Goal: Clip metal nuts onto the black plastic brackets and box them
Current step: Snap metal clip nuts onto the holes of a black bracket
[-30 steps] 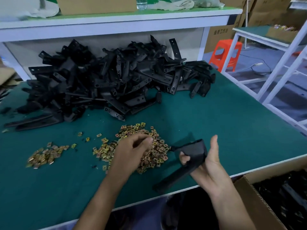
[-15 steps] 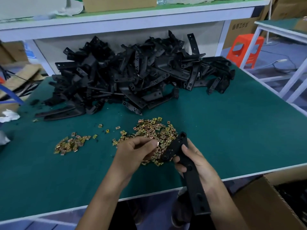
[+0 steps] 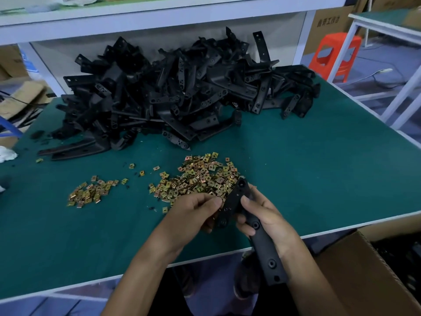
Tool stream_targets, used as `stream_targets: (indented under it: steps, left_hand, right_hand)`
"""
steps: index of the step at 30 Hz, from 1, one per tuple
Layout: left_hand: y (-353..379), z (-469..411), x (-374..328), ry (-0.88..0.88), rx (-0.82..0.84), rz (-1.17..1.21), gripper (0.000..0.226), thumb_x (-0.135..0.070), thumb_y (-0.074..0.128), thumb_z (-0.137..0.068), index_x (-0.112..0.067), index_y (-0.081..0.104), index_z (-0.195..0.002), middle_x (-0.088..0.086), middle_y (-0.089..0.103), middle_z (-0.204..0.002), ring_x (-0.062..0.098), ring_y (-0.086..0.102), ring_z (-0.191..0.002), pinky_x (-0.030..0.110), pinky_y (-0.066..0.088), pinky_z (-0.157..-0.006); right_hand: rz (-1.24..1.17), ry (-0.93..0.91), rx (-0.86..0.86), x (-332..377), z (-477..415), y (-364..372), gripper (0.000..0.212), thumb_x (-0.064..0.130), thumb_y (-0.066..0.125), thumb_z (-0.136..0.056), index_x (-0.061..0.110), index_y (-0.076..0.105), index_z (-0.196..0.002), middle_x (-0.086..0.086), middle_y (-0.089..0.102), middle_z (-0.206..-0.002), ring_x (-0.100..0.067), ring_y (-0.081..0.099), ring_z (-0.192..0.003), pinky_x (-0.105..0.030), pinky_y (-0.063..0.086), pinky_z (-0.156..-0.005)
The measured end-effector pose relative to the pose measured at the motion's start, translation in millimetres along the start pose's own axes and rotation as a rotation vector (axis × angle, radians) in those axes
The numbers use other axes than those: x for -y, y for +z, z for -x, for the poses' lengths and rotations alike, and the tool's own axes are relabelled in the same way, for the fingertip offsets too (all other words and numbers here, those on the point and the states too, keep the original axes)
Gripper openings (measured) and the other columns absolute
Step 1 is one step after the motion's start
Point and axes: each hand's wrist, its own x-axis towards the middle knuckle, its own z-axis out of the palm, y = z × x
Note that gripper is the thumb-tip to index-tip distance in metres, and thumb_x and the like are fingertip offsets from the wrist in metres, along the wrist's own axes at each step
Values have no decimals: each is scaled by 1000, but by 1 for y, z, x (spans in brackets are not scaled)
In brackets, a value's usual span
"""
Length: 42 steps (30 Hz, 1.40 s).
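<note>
Nearest, lower right: cardboard box [image 3: 355, 270], below the table [image 3: 319, 167] edge. Right hand [image 3: 268, 220] clenched round long black bracket [image 3: 262, 242], held slanted over the near edge. Left hand [image 3: 193, 213] just beside, fingertips pinched at bracket's upper end; possibly on a nut, too hidden to tell. Behind hands: big pile of brass-coloured nuts [image 3: 200, 176], smaller pile [image 3: 91, 192] to its left. Farther back: heap of black brackets [image 3: 182, 92]. Beyond table, orange stool [image 3: 335, 55].
</note>
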Motion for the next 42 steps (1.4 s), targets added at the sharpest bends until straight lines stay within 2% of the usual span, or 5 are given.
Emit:
stream_targets:
  steps: [15, 25, 34, 38, 42]
  left_hand:
    - [-6, -8, 4, 30, 46, -105, 21, -28, 67, -95, -16, 78, -82, -1, 67, -69, 9, 56, -63, 19, 45, -57]
    - [-11, -82, 22, 368, -286, -1079, 38, -45, 52, -101, -27, 66, -131, 3, 62, -123, 24, 46, -115, 37, 40, -94]
    - [-2, -88, 13, 373, -222, -994, 5, -28, 62, -94, -25, 66, -95, -8, 64, -96, 14, 52, -95, 33, 41, -85]
    - [-8, -75, 9, 245, -269, -728, 5, -30, 51, -102, -31, 56, -100, -18, 61, -90, -5, 56, -76, 17, 35, -60]
    - [-22, -62, 9, 241, -213, -552, 19, -30, 48, -104, -32, 62, -117, -28, 60, -108, -19, 52, -96, 6, 36, -76]
  right_hand:
    - [84, -49, -17, -3, -3, 2, 25, 20, 83, -78, 22, 73, -100, -5, 63, -82, -13, 56, -56, -19, 37, -37]
    - [-49, 2, -19, -1, -3, 0, 8, 16, 73, -84, 19, 70, -92, -7, 64, -87, -13, 54, -58, -18, 36, -37]
    - [-55, 18, -22, -1, -3, -2, 20, 16, 75, -82, 16, 67, -101, -8, 64, -89, -13, 54, -59, -19, 35, -37]
    - [-56, 20, 11, -1, -4, -3, 37, 20, 90, -73, 16, 67, -101, -8, 64, -87, -13, 55, -57, -18, 37, -36]
    - [-54, 21, 23, -1, -3, -3, 49, 23, 95, -68, 15, 67, -108, -7, 64, -86, -13, 56, -57, -18, 38, -37]
